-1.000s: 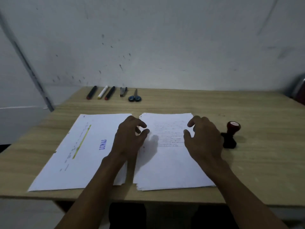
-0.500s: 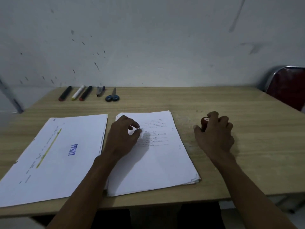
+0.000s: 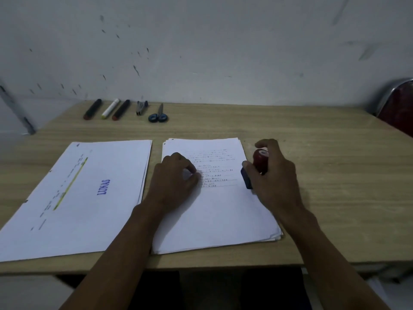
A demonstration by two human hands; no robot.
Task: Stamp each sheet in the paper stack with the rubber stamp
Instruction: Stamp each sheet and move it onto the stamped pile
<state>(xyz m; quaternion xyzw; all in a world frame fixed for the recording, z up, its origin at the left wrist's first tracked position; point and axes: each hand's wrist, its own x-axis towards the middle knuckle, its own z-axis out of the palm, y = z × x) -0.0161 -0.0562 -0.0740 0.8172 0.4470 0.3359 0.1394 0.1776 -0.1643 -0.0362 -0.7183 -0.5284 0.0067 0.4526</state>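
Note:
A stack of white printed sheets (image 3: 221,211) lies in the middle of the wooden table (image 3: 335,175). My left hand (image 3: 176,180) rests on its upper left part with fingers curled onto the paper. My right hand (image 3: 274,173) grips the rubber stamp (image 3: 257,166), red knob up and dark base tilted, above the stack's right edge. To the left lies a second pile (image 3: 85,198) whose top sheet bears a blue "LUNAS" stamp mark (image 3: 104,187).
Along the table's far edge lie three markers (image 3: 107,109), a small stapler (image 3: 141,107) and blue-handled scissors (image 3: 159,115). A red chair with a metal frame (image 3: 397,104) stands at the right. The wall is just behind the table.
My right hand went right to the stamp, took hold of it and has carried it back left over the stack's right edge. My left hand stays on the stack.

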